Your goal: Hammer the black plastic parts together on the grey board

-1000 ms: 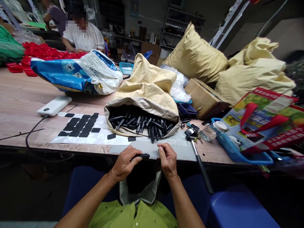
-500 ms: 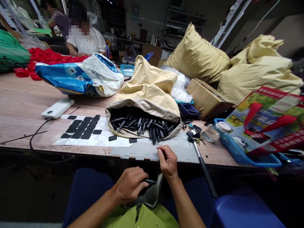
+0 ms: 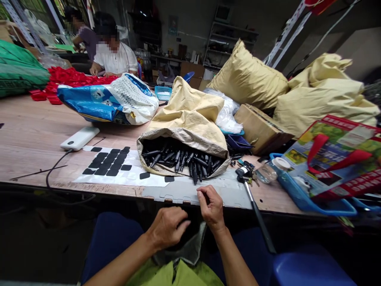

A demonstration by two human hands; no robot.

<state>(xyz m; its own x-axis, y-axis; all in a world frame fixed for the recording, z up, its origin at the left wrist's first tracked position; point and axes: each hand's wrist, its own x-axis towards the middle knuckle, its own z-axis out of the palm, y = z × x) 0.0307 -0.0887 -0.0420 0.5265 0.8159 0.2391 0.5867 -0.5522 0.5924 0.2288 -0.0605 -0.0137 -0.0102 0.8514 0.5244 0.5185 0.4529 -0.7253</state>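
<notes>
Over my lap, just in front of the table edge, my left hand (image 3: 170, 227) has its thumb apart from loosely bent fingers, with nothing visible in it. Below it a grey bag or cloth (image 3: 190, 251) lies across my lap. My right hand (image 3: 212, 207) is at the table's edge, thumb and forefinger pinched together; whatever they hold, if anything, is too small to make out. Just beyond that hand, a yellowish sack (image 3: 190, 107) lies with its mouth toward me, full of black pen-like plastic parts (image 3: 181, 159), several spilling at its lip.
Black rounded pads (image 3: 107, 161) lie on a white sheet (image 3: 89, 178), left of the sack. A white power bank (image 3: 79, 139) sits behind them. At right, a black-handled tool (image 3: 258, 216) overhangs the edge near a blue tray (image 3: 297, 194). Two people work at the far left.
The black pen-like part that was in my left hand is no longer visible, and that thumb has moved away from the fingers. My right hand stays pinched. The camera view has shifted slightly.
</notes>
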